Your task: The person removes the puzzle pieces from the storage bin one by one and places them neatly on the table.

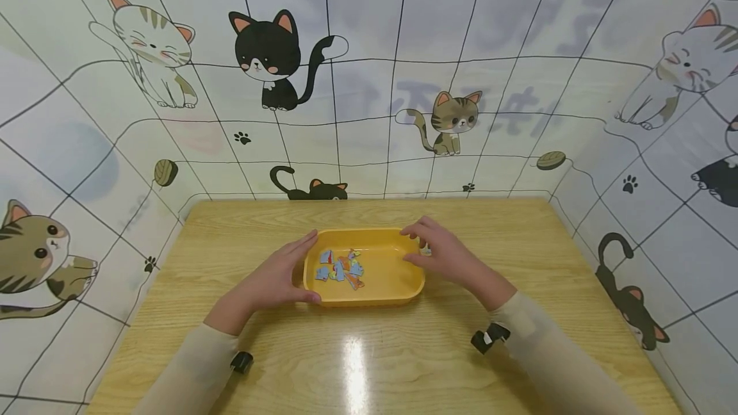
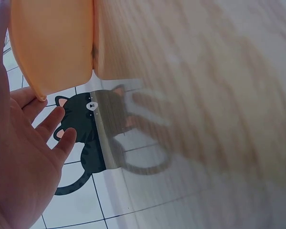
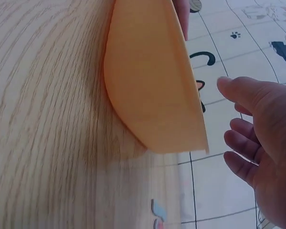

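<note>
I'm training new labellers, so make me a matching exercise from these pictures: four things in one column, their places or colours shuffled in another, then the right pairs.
Column one
1. Left hand
2. Small blue and orange pieces
3. Right hand
4. Tray

Column two
A. beside the tray's right end
B. plain yellow, between the two hands
C. spanning the tray's left end
D. loose inside the tray, toward its left

Pairs: 1-C, 2-D, 3-A, 4-B
</note>
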Motion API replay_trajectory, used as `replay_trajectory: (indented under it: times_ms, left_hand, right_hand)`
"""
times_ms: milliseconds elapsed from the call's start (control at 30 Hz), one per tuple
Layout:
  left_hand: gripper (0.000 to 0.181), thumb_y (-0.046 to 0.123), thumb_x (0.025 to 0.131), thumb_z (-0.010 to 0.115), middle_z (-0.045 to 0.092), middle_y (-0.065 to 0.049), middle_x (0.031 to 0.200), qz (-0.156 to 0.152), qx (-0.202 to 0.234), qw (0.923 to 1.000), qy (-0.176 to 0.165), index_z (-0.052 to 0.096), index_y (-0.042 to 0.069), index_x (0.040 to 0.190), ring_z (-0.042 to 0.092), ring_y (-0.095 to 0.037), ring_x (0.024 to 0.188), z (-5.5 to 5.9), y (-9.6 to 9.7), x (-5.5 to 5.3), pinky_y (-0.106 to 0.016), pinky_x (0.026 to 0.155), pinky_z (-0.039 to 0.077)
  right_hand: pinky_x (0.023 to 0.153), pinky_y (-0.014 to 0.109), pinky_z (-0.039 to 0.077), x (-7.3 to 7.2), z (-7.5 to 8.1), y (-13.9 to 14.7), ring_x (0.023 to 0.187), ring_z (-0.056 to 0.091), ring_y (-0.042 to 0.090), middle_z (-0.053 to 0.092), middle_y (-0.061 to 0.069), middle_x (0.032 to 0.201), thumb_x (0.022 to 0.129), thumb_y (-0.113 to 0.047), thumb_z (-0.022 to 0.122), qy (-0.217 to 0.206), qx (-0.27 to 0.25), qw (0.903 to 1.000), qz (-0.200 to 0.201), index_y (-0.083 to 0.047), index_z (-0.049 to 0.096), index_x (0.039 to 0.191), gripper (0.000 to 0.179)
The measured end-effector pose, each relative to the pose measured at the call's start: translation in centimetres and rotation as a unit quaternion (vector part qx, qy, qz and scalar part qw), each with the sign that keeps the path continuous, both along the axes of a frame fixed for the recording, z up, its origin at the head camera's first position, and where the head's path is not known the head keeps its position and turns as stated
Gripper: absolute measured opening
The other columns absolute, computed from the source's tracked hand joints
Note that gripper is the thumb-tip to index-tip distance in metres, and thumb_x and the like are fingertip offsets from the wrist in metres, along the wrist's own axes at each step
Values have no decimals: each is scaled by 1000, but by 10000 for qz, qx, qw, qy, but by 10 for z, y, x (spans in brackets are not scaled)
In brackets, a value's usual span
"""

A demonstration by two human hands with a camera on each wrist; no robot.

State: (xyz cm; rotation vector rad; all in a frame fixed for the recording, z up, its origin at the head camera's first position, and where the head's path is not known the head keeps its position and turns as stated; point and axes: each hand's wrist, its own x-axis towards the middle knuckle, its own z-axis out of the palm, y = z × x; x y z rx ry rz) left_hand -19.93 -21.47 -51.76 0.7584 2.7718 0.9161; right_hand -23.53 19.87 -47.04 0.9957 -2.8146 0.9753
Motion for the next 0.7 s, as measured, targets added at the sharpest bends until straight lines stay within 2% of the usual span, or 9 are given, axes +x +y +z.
replay_trajectory:
  times_ms: [100,233,333,533,700]
  left_hand:
    - [136,67,74,96,18,4,185,5,-5,10000,7,27,13,177,25,-37,167,-1,0,0,-66,131,27]
    - [135,64,74,98,18,4,185,13,11,10000,-47,27,13,177,25,-37,167,1,1,1,-65,131,26]
    - [135,62,74,99,18,3,185,22,7,10000,-55,27,13,177,25,-37,167,2,1,1,-65,131,26]
    - [135,62,74,99,18,2,185,13,-48,10000,-40,26,13,177,26,-37,167,2,1,1,-65,131,27]
    - [135,61,74,99,18,2,185,4,-32,10000,-30,26,13,177,26,-37,166,2,1,0,-65,131,27]
  right_hand:
    - [82,38,58,-1,1,-8,102,63,23,64,3,121,98,-22,88,-146,238,9992,295,-12,69,142,48]
    - [90,42,59,-3,3,-20,110,66,29,65,7,125,99,-22,87,-435,427,9964,594,-12,68,145,50]
    - [90,42,59,-3,4,-30,111,67,33,64,8,127,99,-22,87,-646,590,9931,782,-14,67,148,53]
    - [87,37,59,-6,-1,-49,106,69,32,63,13,133,98,-22,88,-853,949,9846,1197,-9,64,151,59]
    - [88,37,59,-7,-6,-64,107,68,30,62,13,134,98,-20,88,-1145,984,9790,1373,-7,62,153,63]
